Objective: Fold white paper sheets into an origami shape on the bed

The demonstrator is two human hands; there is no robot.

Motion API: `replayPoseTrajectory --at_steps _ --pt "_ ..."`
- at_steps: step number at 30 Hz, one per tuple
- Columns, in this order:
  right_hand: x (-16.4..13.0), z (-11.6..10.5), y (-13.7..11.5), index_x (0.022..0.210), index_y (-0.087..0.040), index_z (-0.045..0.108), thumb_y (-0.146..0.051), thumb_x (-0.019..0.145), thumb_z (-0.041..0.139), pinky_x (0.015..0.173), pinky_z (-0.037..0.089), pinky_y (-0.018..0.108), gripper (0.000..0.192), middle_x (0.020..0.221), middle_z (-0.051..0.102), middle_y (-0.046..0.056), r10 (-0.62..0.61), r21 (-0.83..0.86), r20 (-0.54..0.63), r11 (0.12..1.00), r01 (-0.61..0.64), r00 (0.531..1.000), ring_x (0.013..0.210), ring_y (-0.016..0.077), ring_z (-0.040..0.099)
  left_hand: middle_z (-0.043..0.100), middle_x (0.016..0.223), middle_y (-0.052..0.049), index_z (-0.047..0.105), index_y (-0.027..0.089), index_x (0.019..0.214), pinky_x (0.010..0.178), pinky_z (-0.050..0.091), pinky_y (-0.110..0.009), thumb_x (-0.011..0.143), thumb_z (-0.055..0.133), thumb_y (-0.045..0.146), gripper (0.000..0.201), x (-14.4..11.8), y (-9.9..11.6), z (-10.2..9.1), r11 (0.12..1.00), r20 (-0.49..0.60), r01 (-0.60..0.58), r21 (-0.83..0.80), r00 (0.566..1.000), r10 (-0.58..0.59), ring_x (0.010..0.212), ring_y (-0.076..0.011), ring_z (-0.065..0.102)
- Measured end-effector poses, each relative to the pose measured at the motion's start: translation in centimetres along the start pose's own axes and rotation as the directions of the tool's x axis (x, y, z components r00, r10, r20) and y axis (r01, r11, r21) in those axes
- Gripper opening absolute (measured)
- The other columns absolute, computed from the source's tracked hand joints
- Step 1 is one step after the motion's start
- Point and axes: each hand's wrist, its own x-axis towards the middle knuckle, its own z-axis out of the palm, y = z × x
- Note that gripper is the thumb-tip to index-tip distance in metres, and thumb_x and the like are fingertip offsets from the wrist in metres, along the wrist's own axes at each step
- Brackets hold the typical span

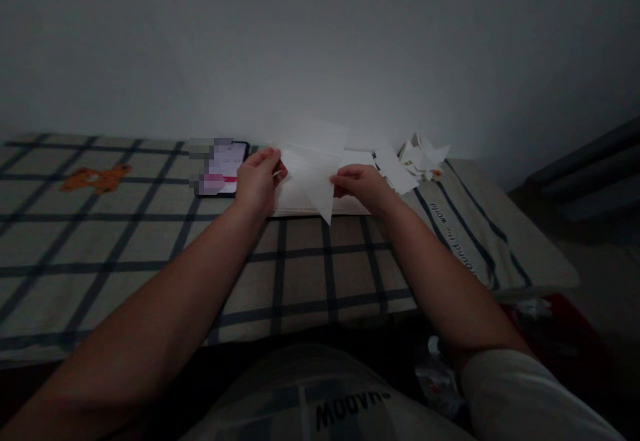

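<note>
The phone screen is partly blurred out.

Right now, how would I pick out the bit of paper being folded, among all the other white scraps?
Start at the checked cloth over the table by the wall, then go to the white stack at its far edge. The folded paper is above it, pinched between the left hand and right hand. Unlike the crumpled scraps to the right, it is lifted, ending in a downward point.

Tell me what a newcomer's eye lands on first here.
First, the white folded paper held up between the left hand and right hand, above a stack of white sheets on the checked cloth. Next, the lit phone left of the hands, and the heap of crumpled paper pieces to the right, by the wall.
</note>
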Motion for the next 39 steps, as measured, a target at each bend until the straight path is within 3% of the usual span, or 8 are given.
replayPoseTrajectory --at_steps 5,10,15,18,22,26,34,39 --pt "-0.2 0.1 -0.4 0.067 -0.02 0.068 -0.029 0.077 0.075 0.065 0.053 0.029 0.015 0.063 0.067 0.001 0.005 0.016 0.007 1.0 -0.005 1.0 0.059 0.0123 0.062 0.049 0.055 0.003 0.056 0.017 0.059 0.05 0.041 -0.016 0.086 0.057 0.013 0.027 0.2 0.3 0.0 1.0 0.046 -0.021 0.021 0.999 0.02 0.049 -0.0064 0.046" --pt "-0.4 0.1 -0.4 0.067 -0.02 0.068 -0.027 0.077 0.075 0.064 0.054 0.029 0.014 0.063 0.068 0.001 0.011 0.015 0.004 1.0 -0.011 1.0 0.058 0.0117 0.061 0.05 0.057 0.003 0.054 0.018 0.059 0.052 0.043 -0.016 0.087 0.062 0.019 0.029 0.2 0.6 -0.1 0.996 -0.024 -0.063 0.056 0.998 0.064 0.052 -0.0065 0.048" --pt "-0.1 -0.1 0.1 0.067 -0.019 0.069 -0.029 0.074 0.077 0.061 0.053 0.028 0.015 0.062 0.068 0.001 -0.012 0.031 0.003 0.999 0.012 1.0 0.057 0.0115 0.061 0.058 0.067 0.003 0.063 0.017 0.073 0.06 0.049 -0.016 0.077 0.071 0.012 0.011 1.0 0.4 -0.5 0.991 -0.053 -0.11 0.073 0.992 0.114 0.057 -0.0054 0.053" --pt "0.1 -0.2 0.3 0.067 -0.019 0.068 -0.031 0.073 0.077 0.06 0.052 0.027 0.016 0.06 0.067 0.0 -0.009 0.02 -0.035 1.0 0.009 0.999 0.056 0.011 0.06 0.064 0.075 0.002 0.064 0.018 0.08 0.067 0.053 -0.019 0.071 0.076 0.012 0.016 1.4 0.2 -0.6 0.992 -0.058 -0.109 0.062 0.992 0.112 0.062 -0.0063 0.058" --pt "0.2 -0.3 0.2 0.067 -0.018 0.067 -0.029 0.074 0.075 0.062 0.052 0.027 0.016 0.061 0.066 0.0 -0.002 0.037 -0.11 0.999 0.006 0.994 0.058 0.0108 0.059 0.067 0.078 0.001 0.066 0.017 0.087 0.073 0.056 -0.024 0.066 0.078 0.013 0.024 0.4 0.0 -0.2 0.992 0.087 -0.026 0.12 0.996 0.015 0.065 -0.0079 0.062" --pt "0.2 -0.2 -0.1 0.065 -0.018 0.065 -0.026 0.074 0.075 0.06 0.051 0.027 0.016 0.059 0.063 0.0 -0.01 0.078 -0.161 0.997 0.023 0.987 0.056 0.0108 0.058 0.061 0.063 0.002 0.063 0.014 0.066 0.073 0.058 -0.026 0.067 0.078 0.015 0.015 -1.3 -0.1 0.4 0.958 0.273 0.063 0.28 0.951 -0.142 0.059 -0.0086 0.06" --pt "0.2 0.0 -0.1 0.068 -0.018 0.065 -0.03 0.074 0.074 0.062 0.052 0.027 0.016 0.06 0.064 0.0 -0.002 0.066 -0.182 0.998 0.014 0.983 0.057 0.0106 0.059 0.068 0.064 -0.002 0.064 0.015 0.063 0.077 0.059 -0.03 0.076 0.073 0.022 0.017 -1.6 -0.9 0.1 0.88 0.357 0.117 0.46 0.883 -0.304 0.06 -0.0108 0.064" --pt "0.1 0.1 -0.3 0.067 -0.018 0.064 -0.026 0.074 0.074 0.062 0.052 0.027 0.015 0.059 0.063 -0.001 0.031 0.081 -0.208 0.997 -0.014 0.978 0.056 0.0103 0.058 0.068 0.063 0.0 0.065 0.015 0.065 0.078 0.059 -0.029 0.07 0.076 0.015 0.012 -2.0 -0.5 0.2 0.874 0.382 0.074 0.48 0.879 -0.284 0.061 -0.0104 0.064"
